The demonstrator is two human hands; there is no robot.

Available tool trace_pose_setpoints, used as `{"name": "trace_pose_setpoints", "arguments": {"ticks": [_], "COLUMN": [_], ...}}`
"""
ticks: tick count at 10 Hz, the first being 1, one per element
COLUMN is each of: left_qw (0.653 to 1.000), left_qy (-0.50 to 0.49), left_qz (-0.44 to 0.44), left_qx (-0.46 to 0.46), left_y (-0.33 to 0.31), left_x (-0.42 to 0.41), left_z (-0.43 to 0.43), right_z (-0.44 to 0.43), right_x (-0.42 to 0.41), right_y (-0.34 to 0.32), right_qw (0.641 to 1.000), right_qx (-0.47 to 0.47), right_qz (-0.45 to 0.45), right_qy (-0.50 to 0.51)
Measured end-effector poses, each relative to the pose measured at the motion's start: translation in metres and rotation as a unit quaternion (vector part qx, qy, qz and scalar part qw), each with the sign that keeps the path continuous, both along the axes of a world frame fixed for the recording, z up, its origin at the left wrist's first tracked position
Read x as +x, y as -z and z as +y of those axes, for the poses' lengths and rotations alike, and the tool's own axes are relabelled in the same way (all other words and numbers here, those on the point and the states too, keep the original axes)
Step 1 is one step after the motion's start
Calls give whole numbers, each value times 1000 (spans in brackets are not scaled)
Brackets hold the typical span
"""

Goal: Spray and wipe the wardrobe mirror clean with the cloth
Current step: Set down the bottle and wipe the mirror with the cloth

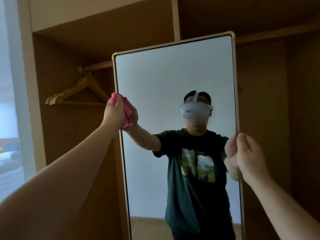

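A tall, frameless-looking mirror (164, 80) with a thin pale edge and gold corner caps stands upright in front of an open brown wardrobe (72, 49). The person's left hand (114, 111) reaches forward at the mirror's left edge, about halfway up what is visible. It grips a bunched pink cloth (114, 98), fingers clamped round it, and holds the cloth against the glass just inside that edge. The right hand (249, 153) holds the mirror's right edge, a little lower, its fingers (242, 142) curled round the rim. The glass reflects a person in a dark printed T-shirt and a grey headset, both arms raised. Behind the mirror on the left, wooden hangers (78, 94) hang from a rail (98, 64). A white bed (10, 170) shows at far left.
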State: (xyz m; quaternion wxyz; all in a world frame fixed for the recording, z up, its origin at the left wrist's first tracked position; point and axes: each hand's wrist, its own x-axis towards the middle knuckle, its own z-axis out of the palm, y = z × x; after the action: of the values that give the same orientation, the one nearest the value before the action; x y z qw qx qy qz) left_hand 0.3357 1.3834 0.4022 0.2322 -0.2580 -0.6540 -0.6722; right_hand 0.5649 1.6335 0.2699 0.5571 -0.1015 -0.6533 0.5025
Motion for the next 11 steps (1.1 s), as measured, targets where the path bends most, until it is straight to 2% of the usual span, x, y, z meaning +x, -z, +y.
{"name": "trace_pose_setpoints", "arguments": {"ticks": [1,2,3,6,9,11], "left_qw": [1000,998,997,997,995,997], "left_qy": [16,-2,4,-15,2,34], "left_qz": [5,-29,-46,-69,-86,-67], "left_qx": [-8,50,57,36,54,-34], "left_y": [14,26,42,76,97,113], "left_x": [5,10,8,7,28,46], "left_z": [-1,3,4,0,4,-8], "right_z": [-1,1,2,0,-4,-5], "right_x": [-1,-1,1,7,15,15], "right_y": [6,10,16,40,61,69], "right_qw": [1000,999,1000,999,998,997], "right_qx": [-26,-39,-21,17,-3,-3], "right_qz": [8,3,-6,-33,-57,-71], "right_qy": [-14,-13,-1,23,7,15]}}
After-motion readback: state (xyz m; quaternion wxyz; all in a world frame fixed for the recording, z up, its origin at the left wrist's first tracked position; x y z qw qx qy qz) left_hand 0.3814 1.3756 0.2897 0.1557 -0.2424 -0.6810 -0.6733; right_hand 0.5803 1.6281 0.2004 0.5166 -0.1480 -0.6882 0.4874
